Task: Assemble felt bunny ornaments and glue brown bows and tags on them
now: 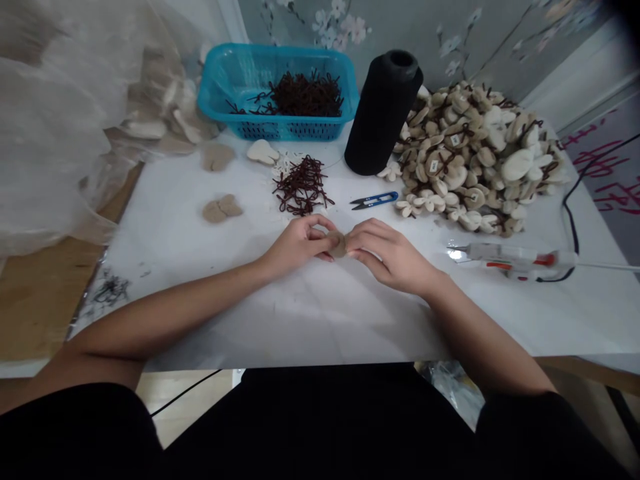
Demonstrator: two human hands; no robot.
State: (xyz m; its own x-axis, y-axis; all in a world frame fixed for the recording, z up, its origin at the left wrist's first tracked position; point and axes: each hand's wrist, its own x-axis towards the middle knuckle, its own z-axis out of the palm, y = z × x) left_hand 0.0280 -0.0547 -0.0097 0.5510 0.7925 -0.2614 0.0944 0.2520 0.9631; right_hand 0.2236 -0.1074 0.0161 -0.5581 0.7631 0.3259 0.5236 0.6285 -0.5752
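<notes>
Between my two hands, over the middle of the table, is a small beige fabric piece (339, 245). My left hand (306, 241) pinches its left side, fingers curled over it. On the other side, the fingertips of my right hand (383, 252) close on its right edge. Just beyond lies a heap of dark brown cord bows (303, 187), with small white bits scattered around it. Blue-handled thread snips (375, 200) rest to the right of that heap. Two similar beige pieces (221, 208) and a cream one (263, 152) lie farther left.
A blue plastic basket (215, 110) with more brown bows stands at the back, beside a black thread cone (383, 113). Finished-looking beige and cream fabric flowers (465, 160) are piled at right. A glue gun (520, 260) lies near my right arm. Clear plastic bags (55, 133) bulge at left.
</notes>
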